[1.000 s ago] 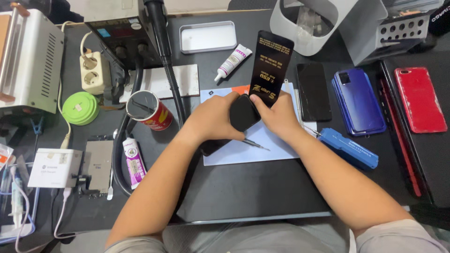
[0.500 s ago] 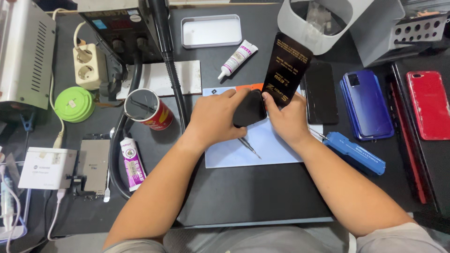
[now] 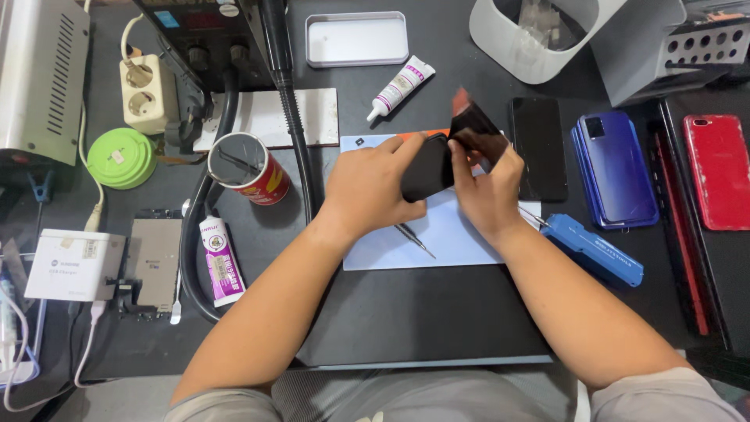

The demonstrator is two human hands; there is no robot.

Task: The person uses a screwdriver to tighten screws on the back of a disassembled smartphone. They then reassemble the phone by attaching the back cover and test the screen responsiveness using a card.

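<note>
Gripping black phone [image 3: 426, 168], left hand [image 3: 373, 191]; right hand [image 3: 488, 195] pinching black film [image 3: 473, 129]; white-purple tube [image 3: 400, 86] behind.

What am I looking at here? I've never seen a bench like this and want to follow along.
This is one picture from a camera worn on a person's head, looking down at their own two bare hands over a dark bench. The left hand grips a black phone; the right hand pinches a thin dark sheet at its edge, above a pale blue mat. Around them lie a small tool, a blue phone, a red phone, glue tubes, a red can and a white power strip.
</note>
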